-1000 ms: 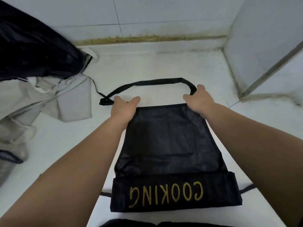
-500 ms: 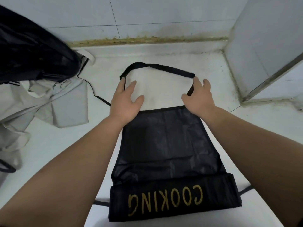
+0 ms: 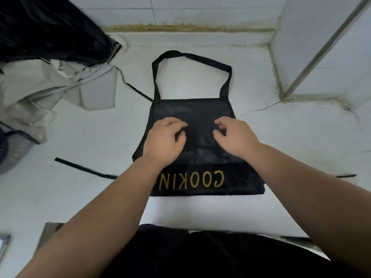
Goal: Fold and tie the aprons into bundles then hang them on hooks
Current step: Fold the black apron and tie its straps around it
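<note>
A black apron (image 3: 192,110) lies flat on the white tiled counter (image 3: 76,199), its lower part folded up into a band lettered COOKING (image 3: 243,183). The neck strap (image 3: 192,57) makes an open loop toward the back wall. One waist tie (image 3: 84,168) trails out to the left and the other tie (image 3: 345,175) shows at the right. My left hand (image 3: 164,141) and my right hand (image 3: 232,137) are over the apron's middle, fingers loosely curled, fingertips at the cloth, holding nothing I can see.
A heap of pale grey cloth (image 3: 40,91) and a dark apron pile (image 3: 46,27) fill the back left corner. A tiled partition (image 3: 321,47) rises at the right. The tiled back wall (image 3: 200,11) closes the counter behind the strap.
Both hands let go of the neck strap, left it spread as a loop toward the wall, and drew back to the middle of the apron body.
</note>
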Motion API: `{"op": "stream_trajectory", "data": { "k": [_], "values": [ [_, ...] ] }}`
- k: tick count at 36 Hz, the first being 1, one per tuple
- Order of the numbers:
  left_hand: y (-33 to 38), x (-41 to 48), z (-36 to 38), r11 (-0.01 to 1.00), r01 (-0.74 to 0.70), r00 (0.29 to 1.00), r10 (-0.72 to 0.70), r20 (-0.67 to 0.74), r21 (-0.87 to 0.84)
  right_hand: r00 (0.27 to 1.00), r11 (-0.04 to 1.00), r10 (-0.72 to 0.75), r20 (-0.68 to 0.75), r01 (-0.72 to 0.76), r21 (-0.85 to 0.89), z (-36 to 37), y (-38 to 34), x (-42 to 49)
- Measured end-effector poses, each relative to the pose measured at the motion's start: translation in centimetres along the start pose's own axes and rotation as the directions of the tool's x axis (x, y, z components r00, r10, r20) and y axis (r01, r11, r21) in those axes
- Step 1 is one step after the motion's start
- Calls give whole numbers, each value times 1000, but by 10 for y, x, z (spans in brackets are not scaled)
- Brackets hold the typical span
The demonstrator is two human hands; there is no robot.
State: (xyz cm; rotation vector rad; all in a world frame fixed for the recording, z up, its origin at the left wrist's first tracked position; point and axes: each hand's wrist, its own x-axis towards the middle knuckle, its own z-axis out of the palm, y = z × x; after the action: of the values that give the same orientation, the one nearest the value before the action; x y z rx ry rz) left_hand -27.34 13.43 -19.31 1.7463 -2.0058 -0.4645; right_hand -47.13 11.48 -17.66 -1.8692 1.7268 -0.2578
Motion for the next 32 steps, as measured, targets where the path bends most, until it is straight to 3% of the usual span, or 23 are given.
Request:
{"op": "stream_trajectory", "data": {
  "k": [9,11,13,16,19,25,29,32],
  "values": [
    [5,-88,22,968,-154,988,154,12,199,960,961,-244,-136,221,-166,34,10,-61],
    [10,-102,25,972,-86,995,75,61,219,943,931,-319,-100,291,-220,41,13,-72],
    [12,-116,26,962,46,977,-99,189,269,931,878,-365,24,353,-325,48,17,-81],
    [10,-125,23,938,46,932,-165,324,345,934,834,-283,218,352,-426,50,24,-91],
    [9,-120,11,936,22,901,-171,399,352,925,817,-224,307,350,-458,46,24,-92],
    [3,-101,-8,969,11,885,-125,447,249,925,850,-222,308,338,-404,25,12,-85],
    [-1,-81,-29,991,101,855,-132,502,89,923,923,-134,360,248,-294,9,5,-74],
    [-1,-63,-46,975,218,804,-199,560,33,944,935,-111,312,205,-288,0,3,-62]
  ]
}}
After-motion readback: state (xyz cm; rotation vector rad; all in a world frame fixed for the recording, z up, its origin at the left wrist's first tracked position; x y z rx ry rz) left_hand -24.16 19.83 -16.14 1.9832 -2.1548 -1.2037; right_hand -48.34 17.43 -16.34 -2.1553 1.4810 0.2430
